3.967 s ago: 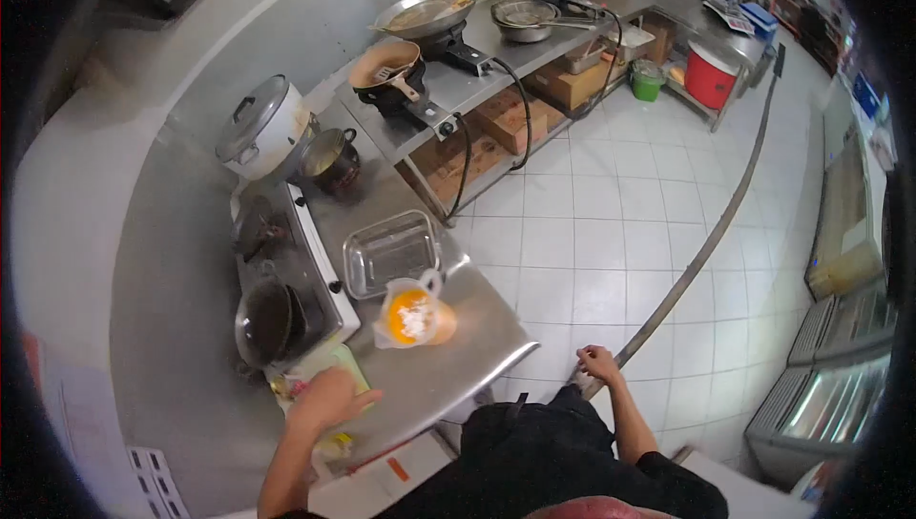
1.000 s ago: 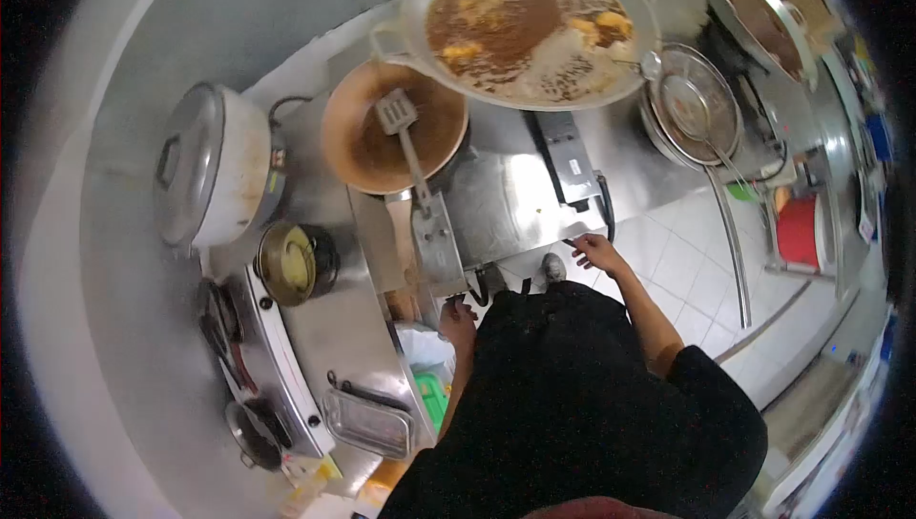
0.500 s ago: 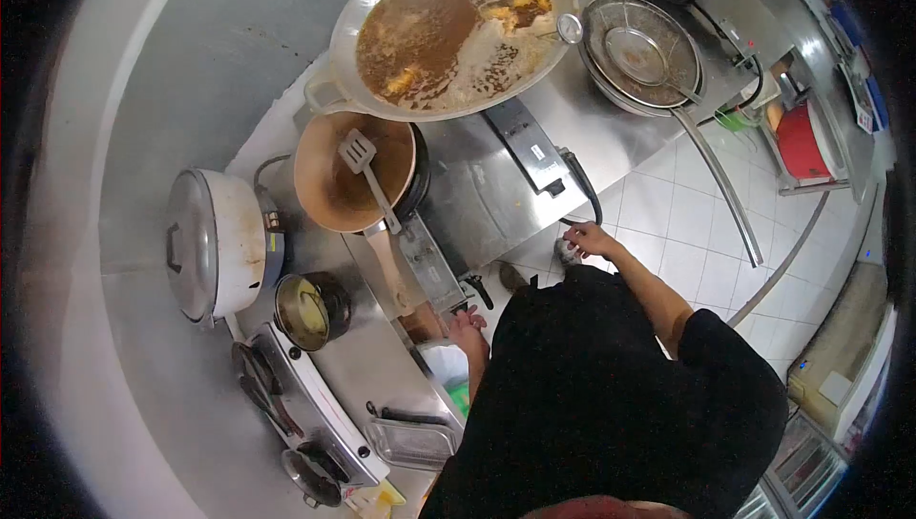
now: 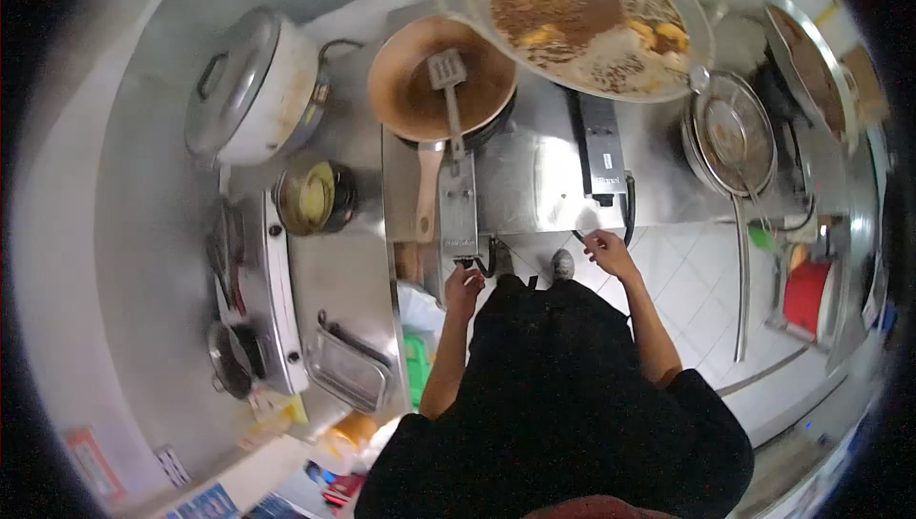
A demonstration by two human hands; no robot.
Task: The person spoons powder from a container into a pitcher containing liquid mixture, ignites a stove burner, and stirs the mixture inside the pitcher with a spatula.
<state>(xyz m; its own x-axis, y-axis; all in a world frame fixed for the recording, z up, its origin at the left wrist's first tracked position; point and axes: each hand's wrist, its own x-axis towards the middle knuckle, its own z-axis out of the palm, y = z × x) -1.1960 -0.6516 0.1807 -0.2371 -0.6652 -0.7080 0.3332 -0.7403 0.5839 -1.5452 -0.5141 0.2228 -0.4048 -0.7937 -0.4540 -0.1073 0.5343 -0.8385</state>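
My left hand is at the front end of a burner's control box, its fingers closed around the small black knob. Above that box a copper-coloured frying pan rests on the burner, its handle pointing toward me. A slotted spatula lies in the pan. Just off the counter's front edge, my right hand hangs with loosely bent fingers apart and nothing visible in it. The second control box and its black hose are nearest to it.
A large wok of bubbling brown liquid with yellow pieces stands at the back. Strainers with a long handle jut past the counter at right. On the left are a lidded pot, a small pot and a metal tray.
The view has turned, so the counter now lies level across it. My left hand's fingers have closed in at the knob; my right hand stays near the counter edge.
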